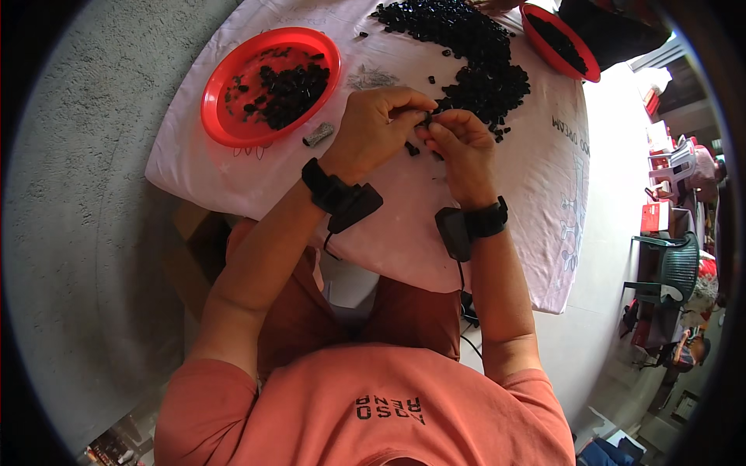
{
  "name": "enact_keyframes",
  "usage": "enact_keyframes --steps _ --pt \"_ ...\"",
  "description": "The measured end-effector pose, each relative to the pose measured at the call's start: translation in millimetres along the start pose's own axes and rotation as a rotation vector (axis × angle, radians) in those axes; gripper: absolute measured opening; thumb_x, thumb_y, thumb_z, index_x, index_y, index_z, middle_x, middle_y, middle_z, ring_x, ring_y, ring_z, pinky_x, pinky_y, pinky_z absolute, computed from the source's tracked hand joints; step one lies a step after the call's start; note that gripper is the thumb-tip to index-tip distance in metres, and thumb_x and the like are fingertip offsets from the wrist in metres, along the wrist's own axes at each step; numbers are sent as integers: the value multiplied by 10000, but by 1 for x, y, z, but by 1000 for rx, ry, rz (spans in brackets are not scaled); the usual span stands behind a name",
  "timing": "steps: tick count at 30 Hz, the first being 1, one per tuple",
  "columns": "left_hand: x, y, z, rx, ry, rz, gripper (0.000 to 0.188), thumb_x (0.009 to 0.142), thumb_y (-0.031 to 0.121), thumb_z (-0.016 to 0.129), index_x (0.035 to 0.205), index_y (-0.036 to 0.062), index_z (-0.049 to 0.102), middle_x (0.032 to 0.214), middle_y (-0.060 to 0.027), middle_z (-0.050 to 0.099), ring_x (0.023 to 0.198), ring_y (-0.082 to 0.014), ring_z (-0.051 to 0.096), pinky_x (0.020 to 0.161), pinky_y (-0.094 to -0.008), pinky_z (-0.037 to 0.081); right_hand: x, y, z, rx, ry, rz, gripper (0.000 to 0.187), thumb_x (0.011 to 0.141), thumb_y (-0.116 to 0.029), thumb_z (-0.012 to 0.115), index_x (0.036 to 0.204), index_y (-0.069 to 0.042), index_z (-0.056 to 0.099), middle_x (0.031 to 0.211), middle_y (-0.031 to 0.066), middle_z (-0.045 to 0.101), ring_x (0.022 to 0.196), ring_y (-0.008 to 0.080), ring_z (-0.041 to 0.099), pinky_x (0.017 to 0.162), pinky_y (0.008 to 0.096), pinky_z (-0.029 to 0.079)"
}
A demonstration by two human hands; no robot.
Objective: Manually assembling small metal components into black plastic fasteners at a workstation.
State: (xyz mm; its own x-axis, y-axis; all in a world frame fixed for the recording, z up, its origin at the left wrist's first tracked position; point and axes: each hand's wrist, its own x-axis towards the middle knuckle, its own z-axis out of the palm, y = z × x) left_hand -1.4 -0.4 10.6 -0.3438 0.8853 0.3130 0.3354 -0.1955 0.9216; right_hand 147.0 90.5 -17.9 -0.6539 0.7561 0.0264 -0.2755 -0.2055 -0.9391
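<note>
My left hand and my right hand meet over the cloth-covered table, fingertips pinched together. Between them is a small black piece, mostly covered by the fingers; its exact kind is too small to make out. Just beyond my hands spreads a large heap of small black plastic-looking pieces. A few loose black pieces lie under my fingers. To the left, a round red basin holds more of these pieces. Thin silvery pieces lie scattered beyond my left hand.
A small grey roll rests beside the basin. At the far right stands another red basin with black pieces, near a person in dark clothing. A rough grey wall is at left. Green chair and clutter stand right.
</note>
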Motion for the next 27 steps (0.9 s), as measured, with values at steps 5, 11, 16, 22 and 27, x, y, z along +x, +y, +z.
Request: enact_keyframes --steps 5,11,16,22,27 --pt "-2 3 7 3 14 46 240 859 -29 627 1084 1 704 999 -80 710 874 -147 679 772 -279 546 2 5 -3 70 -47 7 143 896 22 660 1030 -24 636 973 75 699 916 165 705 731 222 552" --pt "-3 8 6 321 -19 278 360 758 -20 683 1112 44 689 1023 -120 691 940 -270 668 826 -345 540 3 4 -4 165 -16 22 167 890 -1 685 1045 -45 639 986 89 718 871 150 699 732 228 550" --pt "-4 -2 10 399 53 383 371 756 0 712 1121 48 673 1001 -121 679 899 -298 664 781 -356 545 5 4 -6 191 -15 34 173 884 -16 699 1045 -49 642 981 88 722 865 141 692 745 240 551" --pt "-5 -3 12 386 47 351 338 770 -6 700 1103 40 664 971 -131 671 862 -304 664 724 -362 544 4 3 -7 214 -8 73 131 892 -41 702 1014 -52 655 927 48 707 843 122 678 733 229 545" --pt "-4 -5 7 398 24 342 344 773 -5 694 1112 39 658 964 -141 667 858 -314 660 720 -370 539 3 0 -3 195 -13 81 136 898 -47 696 1026 -54 651 921 37 707 817 104 673 717 213 534"
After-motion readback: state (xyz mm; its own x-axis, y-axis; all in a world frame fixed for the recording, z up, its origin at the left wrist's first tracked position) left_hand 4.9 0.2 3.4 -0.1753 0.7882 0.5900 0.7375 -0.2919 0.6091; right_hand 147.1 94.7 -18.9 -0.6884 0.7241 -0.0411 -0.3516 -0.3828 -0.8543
